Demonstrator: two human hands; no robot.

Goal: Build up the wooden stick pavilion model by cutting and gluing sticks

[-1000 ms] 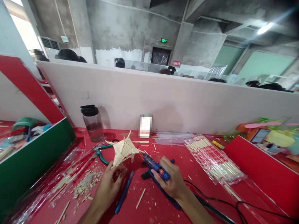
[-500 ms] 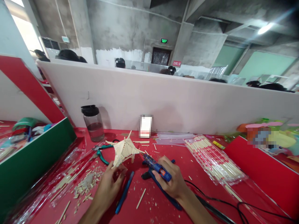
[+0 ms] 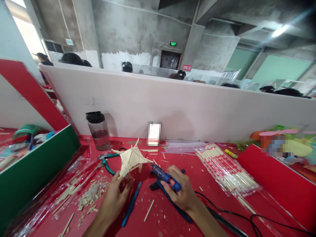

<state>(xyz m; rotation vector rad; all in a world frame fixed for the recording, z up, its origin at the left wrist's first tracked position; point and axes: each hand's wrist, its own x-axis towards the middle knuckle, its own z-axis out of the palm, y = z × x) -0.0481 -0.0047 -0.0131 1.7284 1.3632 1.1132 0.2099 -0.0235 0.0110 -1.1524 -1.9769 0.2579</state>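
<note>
A pale star-like structure of wooden sticks (image 3: 132, 159) stands at the middle of the red table. My left hand (image 3: 118, 191) pinches its near lower point. In my right hand (image 3: 181, 187) is a blue glue gun (image 3: 164, 174), its tip at the structure's right point; whether they touch is too small to tell. Behind and left of the structure lie green-handled pliers (image 3: 108, 166), partly hidden by it. A blue strip (image 3: 132, 204) rests between my hands, and a loose stick (image 3: 148, 210) lies near it. Blue and black tools lie under the glue gun, partly covered.
A bottle (image 3: 98, 131) stands at the back left. Cut stick pieces (image 3: 91, 194) lie left of my left hand. Bagged sticks (image 3: 225, 168) are at the right, with a black cable (image 3: 222, 209) nearer me. Green (image 3: 49, 164) and red (image 3: 278, 184) panels flank the table.
</note>
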